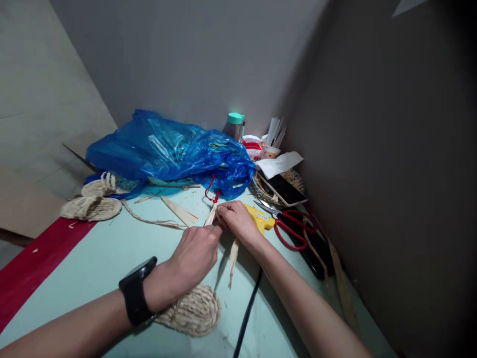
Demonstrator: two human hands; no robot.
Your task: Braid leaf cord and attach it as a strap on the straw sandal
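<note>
Both hands meet over the table around a pale dried plant strip (pixel 210 216), perhaps husk. My left hand (pixel 197 254), with a black watch on its wrist, is closed on the strip's lower part. My right hand (pixel 238 220) pinches it higher up, close to a red cord (pixel 213 193) looped at its far end. A loose end of pale strip (pixel 233 256) hangs below my right hand. Under my left wrist lies a woven oval sole (pixel 201 311). Just beyond my right hand is a yellow glue gun (pixel 261 219), partly covered. My fingertips are partly hidden.
Red-handled scissors (pixel 288 228) lie right of the glue gun, near a basket (pixel 296 180) bearing a phone (pixel 285 188). A blue plastic bag (pixel 160 144) and a bottle (pixel 234 127) stand behind. More woven soles (pixel 91 208) lie left. A black cable (pixel 249 311) runs toward me.
</note>
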